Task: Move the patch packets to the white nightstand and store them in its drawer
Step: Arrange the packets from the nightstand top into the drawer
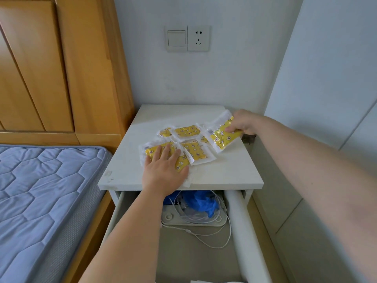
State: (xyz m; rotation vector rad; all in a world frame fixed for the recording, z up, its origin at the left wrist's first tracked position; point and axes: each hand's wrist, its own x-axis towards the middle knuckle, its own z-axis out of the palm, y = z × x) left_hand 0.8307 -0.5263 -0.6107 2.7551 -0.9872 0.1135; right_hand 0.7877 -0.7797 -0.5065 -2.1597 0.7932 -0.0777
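right grip [243, 122] pinching one yellow-printed clear plastic patch packet [220, 137], far right of white nightstand top [224, 172]. left grip [163, 170] released, flat on near-left packet [151, 151]. others btwn. gathering step imo; next needs dropping them into open white drawer [179, 256] below.

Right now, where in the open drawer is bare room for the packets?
The drawer has bare floor at the front, between its side walls, nearer than the white cable. Its back is crowded: blue bag, white flat device. The right hand holds one packet.
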